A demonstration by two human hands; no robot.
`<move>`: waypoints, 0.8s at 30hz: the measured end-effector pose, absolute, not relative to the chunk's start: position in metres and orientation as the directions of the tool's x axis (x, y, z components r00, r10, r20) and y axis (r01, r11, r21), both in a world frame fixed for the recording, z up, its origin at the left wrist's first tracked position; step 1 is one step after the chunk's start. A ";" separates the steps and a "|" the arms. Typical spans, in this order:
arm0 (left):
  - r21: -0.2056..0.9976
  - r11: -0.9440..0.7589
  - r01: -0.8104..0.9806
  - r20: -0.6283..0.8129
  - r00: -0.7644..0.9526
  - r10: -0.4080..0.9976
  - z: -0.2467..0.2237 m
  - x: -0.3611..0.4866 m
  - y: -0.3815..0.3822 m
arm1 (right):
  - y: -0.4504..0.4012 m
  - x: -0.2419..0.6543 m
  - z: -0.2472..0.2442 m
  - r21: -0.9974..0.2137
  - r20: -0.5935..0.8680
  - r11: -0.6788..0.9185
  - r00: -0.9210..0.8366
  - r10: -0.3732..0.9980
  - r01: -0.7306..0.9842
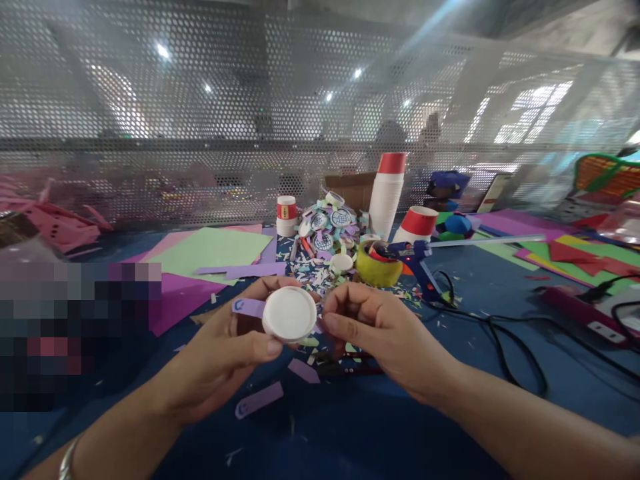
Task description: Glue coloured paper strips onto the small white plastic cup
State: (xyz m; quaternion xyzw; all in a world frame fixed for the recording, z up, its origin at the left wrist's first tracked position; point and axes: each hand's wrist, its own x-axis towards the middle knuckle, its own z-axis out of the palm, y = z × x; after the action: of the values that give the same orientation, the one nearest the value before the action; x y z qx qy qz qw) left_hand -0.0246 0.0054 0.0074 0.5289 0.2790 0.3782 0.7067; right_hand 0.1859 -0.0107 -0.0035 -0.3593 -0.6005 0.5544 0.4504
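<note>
My left hand [220, 363] is closed round a shallow white paper cup base [290, 313], its round face turned toward me. A purple paper strip [249, 307] with a blue curl drawn on its rounded end sticks out from the base's left side. My right hand [367, 327] is just right of the base, thumb and fingers pinched together; what they hold, if anything, is hidden. Below the hands, a loose purple strip [259, 400] with a similar curl lies on the blue table, and another purple piece [304, 371] lies close by. Dark-handled scissors [333, 368] seem to lie partly under my right hand.
Beyond the hands sits a heap of decorated cup bases [327, 223] among paper scraps. A tall paper cup stack [387, 197], yellow tape roll [379, 265] and blue glue gun [420, 267] stand to its right. A black cable [515, 347] crosses the right side. Coloured sheets [210, 252] lie left.
</note>
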 end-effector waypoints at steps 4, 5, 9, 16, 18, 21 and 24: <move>0.940 0.197 -0.278 -0.010 0.555 0.832 0.008 -0.025 0.006 | -0.011 0.185 -0.004 -0.983 0.160 0.118 -0.330 0.930 -0.144; 0.933 0.212 -0.291 -0.019 0.548 0.836 0.008 -0.024 0.006 | -0.011 0.185 -0.004 -0.981 0.169 0.126 -0.325 0.931 -0.150; 0.903 0.272 -0.334 -0.060 0.528 0.847 0.006 -0.022 0.006 | -0.011 0.185 -0.004 -0.978 0.197 0.164 -0.320 0.927 -0.127; 0.836 0.360 -0.413 -0.123 0.498 0.858 0.007 -0.014 0.006 | -0.010 0.185 -0.004 -0.978 0.205 0.183 -0.306 0.930 -0.100; 0.817 0.382 -0.433 -0.134 0.502 0.855 0.009 -0.011 0.004 | -0.010 0.185 -0.004 -0.978 0.206 0.182 -0.309 0.928 -0.106; 0.808 0.389 -0.442 -0.160 0.471 0.868 0.011 -0.010 0.003 | -0.010 0.184 -0.004 -0.976 0.212 0.185 -0.313 0.926 -0.113; 0.818 0.368 -0.443 -0.181 0.408 0.895 0.012 -0.011 0.003 | -0.009 0.185 -0.003 -0.976 0.217 0.202 -0.312 0.925 -0.080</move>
State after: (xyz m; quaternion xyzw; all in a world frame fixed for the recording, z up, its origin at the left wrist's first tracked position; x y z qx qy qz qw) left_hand -0.0106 0.0032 0.0124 0.3515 0.3215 0.4389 0.7619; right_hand 0.1850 -0.0092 -0.0028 -0.3447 -0.6131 0.5294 0.4745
